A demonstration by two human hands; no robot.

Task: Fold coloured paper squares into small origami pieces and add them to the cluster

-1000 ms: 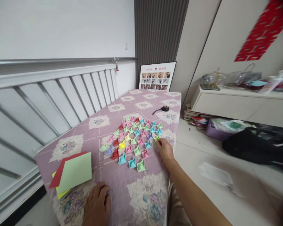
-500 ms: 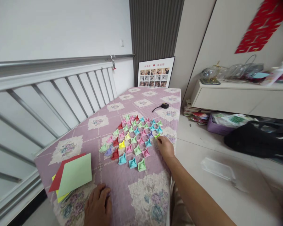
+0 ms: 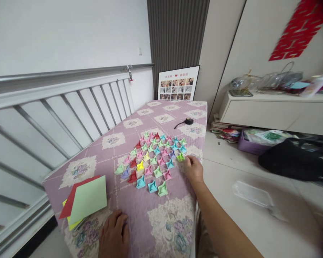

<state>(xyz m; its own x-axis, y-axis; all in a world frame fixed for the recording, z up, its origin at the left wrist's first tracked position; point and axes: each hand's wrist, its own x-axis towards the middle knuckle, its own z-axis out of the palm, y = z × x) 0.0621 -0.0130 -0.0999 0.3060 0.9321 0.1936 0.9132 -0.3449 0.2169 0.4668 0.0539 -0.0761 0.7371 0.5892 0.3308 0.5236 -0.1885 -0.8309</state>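
Observation:
Several small folded paper boats (image 3: pixel 158 172) in pink, blue, green, red, yellow and purple stand in loose rows on the flowered tablecloth (image 3: pixel 140 224). A bright green paper boat (image 3: pixel 180 157) sits at the right end of one row. Just to its right is my right hand (image 3: pixel 194 169), fingers curled together with nothing seen in them, a small gap away from that boat. My left hand (image 3: pixel 114 231) rests on the cloth near the front edge, open and holding nothing. Beside it lie loose sheets of coloured paper, a pale green sheet (image 3: pixel 89 197) over a red sheet (image 3: pixel 67 204) and yellow ones.
A black tape measure (image 3: pixel 188 121) with a strap lies farther back on the table. White railings (image 3: pixel 97 104) run along the left side. A clear plastic box (image 3: pixel 253 193), a black bag (image 3: pixel 282 159) and a purple bin (image 3: pixel 251 145) are on the floor at right.
My right hand has let go of the bright green boat and drawn back slightly to the right, leaving it standing in the row. My left hand has stayed resting on the cloth.

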